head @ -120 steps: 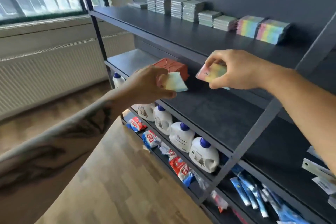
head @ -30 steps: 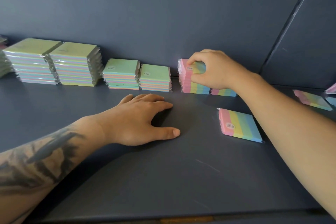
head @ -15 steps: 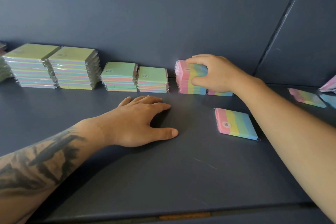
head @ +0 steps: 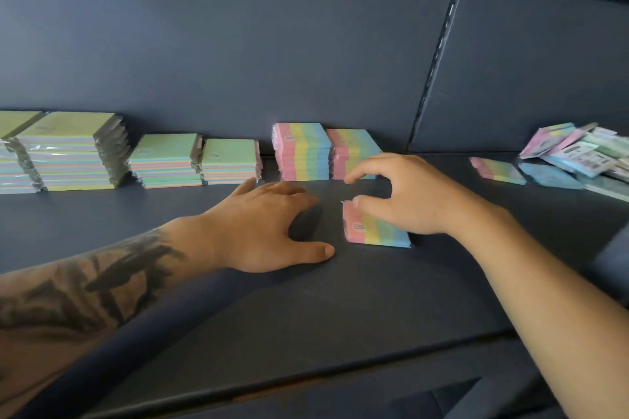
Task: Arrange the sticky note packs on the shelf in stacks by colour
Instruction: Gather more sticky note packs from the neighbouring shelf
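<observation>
The fingers [head: 366,203] of the right hand [head: 413,196] are curled and spread in a claw over a loose rainbow pack [head: 372,230], the thumb tip touching its far left corner and the index finger raised above it; whether the hidden fingers grip the far edge cannot be told. The pack lies flat on the shelf [head: 306,316], its stripes of pink, yellow, green and blue running front to back, pink at the left, with a small round sticker near the front on the pink band; it looks roughly square, so no long axis can be made out. The left hand [head: 269,226] rests palm down on the shelf just left of the pack, fingers straight and spread, thumb pointing toward it, holding nothing. Behind the hands, against the back panel, stand two rainbow stacks [head: 301,151], side by side and touching, the left one taller. Further left sit green-topped stacks [head: 194,160], low ones near, taller ones beyond. Off to the right lies another single rainbow pack [head: 497,171] beside a loose heap of packets [head: 578,153].
</observation>
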Demonstrator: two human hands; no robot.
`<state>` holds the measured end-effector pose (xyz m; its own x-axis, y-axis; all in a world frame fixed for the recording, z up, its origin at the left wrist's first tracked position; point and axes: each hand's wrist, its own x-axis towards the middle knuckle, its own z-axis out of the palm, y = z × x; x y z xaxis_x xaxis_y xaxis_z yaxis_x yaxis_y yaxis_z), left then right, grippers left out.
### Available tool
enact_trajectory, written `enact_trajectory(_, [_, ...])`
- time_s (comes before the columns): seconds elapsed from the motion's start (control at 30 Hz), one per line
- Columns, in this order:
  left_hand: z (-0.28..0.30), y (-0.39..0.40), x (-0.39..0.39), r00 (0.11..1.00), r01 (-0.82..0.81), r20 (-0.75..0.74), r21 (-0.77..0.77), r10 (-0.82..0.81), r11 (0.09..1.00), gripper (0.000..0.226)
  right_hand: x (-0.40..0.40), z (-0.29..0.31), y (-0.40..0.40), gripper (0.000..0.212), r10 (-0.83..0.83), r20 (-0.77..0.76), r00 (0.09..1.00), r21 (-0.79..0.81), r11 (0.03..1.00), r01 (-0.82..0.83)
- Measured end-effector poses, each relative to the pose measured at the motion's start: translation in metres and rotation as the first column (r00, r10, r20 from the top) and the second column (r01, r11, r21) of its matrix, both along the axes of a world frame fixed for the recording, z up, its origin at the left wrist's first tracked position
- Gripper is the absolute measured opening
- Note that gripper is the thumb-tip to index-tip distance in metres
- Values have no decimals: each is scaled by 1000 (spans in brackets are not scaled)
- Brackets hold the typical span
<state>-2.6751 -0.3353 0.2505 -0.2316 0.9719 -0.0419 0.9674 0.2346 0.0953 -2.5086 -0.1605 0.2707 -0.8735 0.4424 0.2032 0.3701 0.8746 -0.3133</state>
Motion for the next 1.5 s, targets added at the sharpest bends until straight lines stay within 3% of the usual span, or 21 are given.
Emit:
enact_trajectory(0.13, [-11,13,6,1000,9,-23,71,-7,997,69,18,-16,-2,35,-28,30,999,-84,996,31])
enact_trajectory(0.3, [-28,14,7,999,-33,36,97,29,995,79,28,-34,-4,51,-33,55,998,-138,990,40])
enact_trajectory(0.47, [-31,15,7,999,-38,22,121,35,992,79,27,-33,-3,47,-14,45,999,-135,991,20])
enact_trajectory(0.6, [-32,16,6,1000,-24,15,133,23,991,71,21,-20,-2,45,15,-41,999,-225,974,-24])
enact_trajectory(0.8, [-32,15,6,999,-20,32,139,16,990,68,-13,19,24,39,-93,-158,983,-110,991,76])
enact_trajectory(0.93, [-29,15,5,999,-15,50,125,9,992,70,-39,32,49,37,-115,-138,984,-62,992,107])
enact_trajectory(1.1, [-28,14,5,998,-14,58,109,8,994,72,-66,26,63,37,-121,-83,989,-67,991,116])
enact_trajectory(1.3, [-28,14,5,998,-16,61,105,10,994,71,-76,18,67,25,-107,-131,986,-92,991,95])
enact_trajectory(1.5, [-28,15,4,998,-13,67,109,6,994,71,-78,15,69,28,-95,-130,987,-121,989,80])
